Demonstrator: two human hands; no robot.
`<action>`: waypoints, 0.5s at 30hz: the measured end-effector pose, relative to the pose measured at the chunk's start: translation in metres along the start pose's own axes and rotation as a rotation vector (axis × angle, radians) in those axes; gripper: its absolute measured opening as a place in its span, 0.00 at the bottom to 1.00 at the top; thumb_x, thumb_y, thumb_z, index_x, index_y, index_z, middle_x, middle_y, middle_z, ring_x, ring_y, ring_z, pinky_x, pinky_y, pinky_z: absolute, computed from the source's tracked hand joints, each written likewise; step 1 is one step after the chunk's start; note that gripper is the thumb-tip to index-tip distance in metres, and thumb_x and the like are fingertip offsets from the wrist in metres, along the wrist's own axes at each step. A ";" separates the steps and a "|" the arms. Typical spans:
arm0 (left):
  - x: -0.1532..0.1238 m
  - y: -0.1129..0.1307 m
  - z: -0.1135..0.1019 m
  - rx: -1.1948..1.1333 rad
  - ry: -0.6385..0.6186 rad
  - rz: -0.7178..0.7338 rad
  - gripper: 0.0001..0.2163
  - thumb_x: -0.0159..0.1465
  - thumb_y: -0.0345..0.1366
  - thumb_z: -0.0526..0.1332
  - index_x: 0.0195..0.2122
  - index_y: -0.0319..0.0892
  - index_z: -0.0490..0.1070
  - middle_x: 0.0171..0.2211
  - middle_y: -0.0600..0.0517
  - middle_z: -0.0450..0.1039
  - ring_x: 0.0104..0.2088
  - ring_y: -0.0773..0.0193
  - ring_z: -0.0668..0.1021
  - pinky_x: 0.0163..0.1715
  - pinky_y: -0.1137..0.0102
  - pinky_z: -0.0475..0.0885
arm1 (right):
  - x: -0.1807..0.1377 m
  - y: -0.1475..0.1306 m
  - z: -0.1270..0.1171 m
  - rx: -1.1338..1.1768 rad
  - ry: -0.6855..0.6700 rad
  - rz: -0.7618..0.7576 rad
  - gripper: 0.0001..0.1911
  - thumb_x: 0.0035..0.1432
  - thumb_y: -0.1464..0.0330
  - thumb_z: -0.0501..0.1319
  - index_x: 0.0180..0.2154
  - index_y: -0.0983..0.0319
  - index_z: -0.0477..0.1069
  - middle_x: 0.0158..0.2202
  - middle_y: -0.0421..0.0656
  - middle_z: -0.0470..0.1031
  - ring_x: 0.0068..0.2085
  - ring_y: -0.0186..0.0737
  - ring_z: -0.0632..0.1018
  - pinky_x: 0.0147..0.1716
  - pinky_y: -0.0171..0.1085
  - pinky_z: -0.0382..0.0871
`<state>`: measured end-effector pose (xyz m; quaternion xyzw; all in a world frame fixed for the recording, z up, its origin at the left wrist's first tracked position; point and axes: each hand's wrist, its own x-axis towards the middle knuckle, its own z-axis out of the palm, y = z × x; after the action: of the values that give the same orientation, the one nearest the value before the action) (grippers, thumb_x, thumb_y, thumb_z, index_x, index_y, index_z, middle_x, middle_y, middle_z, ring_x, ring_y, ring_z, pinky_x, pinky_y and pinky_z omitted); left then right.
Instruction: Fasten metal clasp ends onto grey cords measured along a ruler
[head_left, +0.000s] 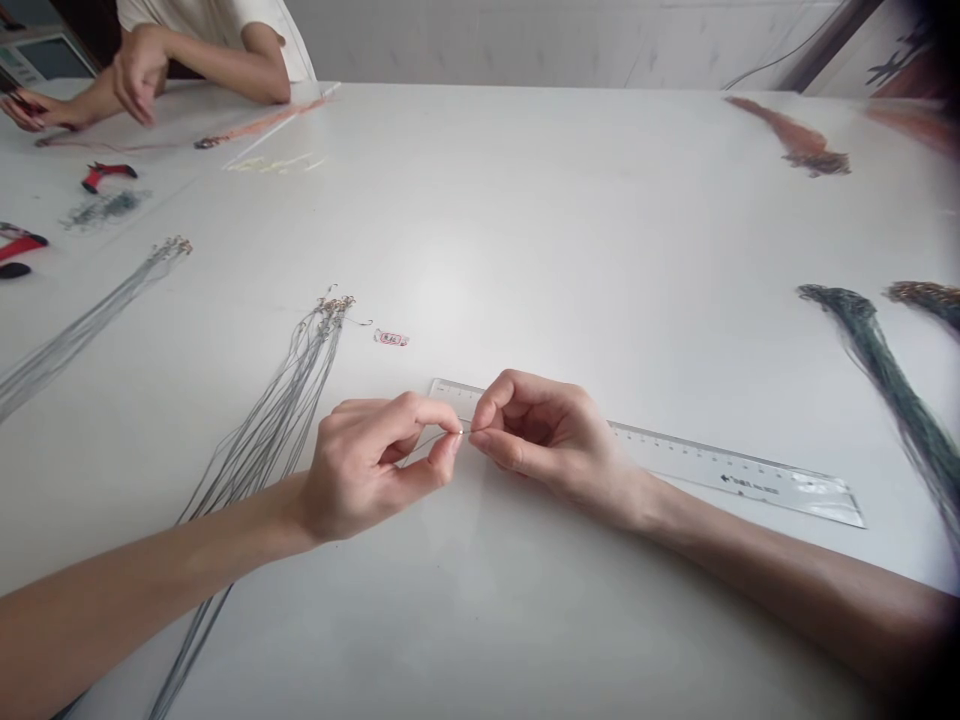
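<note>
Left hand (367,470) and right hand (555,440) both pinch thin wire (435,441) between thumb and fingertips, tips almost meeting. Clear plastic ruler (720,468) lies just beyond right hand; bundle of grey wires (281,420) beside left hand.

Small craft workshop w/ shared white tabletop (570,230): red-handled pliers (109,175), clear ruler (735,475), bundled thin wires (277,420), co-worker's hand (139,85) opposite.
</note>
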<state>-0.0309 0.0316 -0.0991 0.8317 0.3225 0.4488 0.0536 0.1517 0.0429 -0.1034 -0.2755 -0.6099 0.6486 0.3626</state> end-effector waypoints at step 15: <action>0.001 0.001 -0.001 0.006 -0.004 -0.001 0.05 0.57 0.24 0.59 0.27 0.40 0.66 0.14 0.63 0.49 0.15 0.78 0.55 0.13 0.80 0.54 | 0.000 -0.001 0.000 0.005 -0.004 0.011 0.05 0.58 0.71 0.58 0.30 0.65 0.65 0.21 0.34 0.60 0.22 0.23 0.59 0.19 0.25 0.54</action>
<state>-0.0313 0.0309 -0.0975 0.8326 0.3243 0.4460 0.0522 0.1523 0.0429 -0.1026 -0.2767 -0.6072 0.6528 0.3586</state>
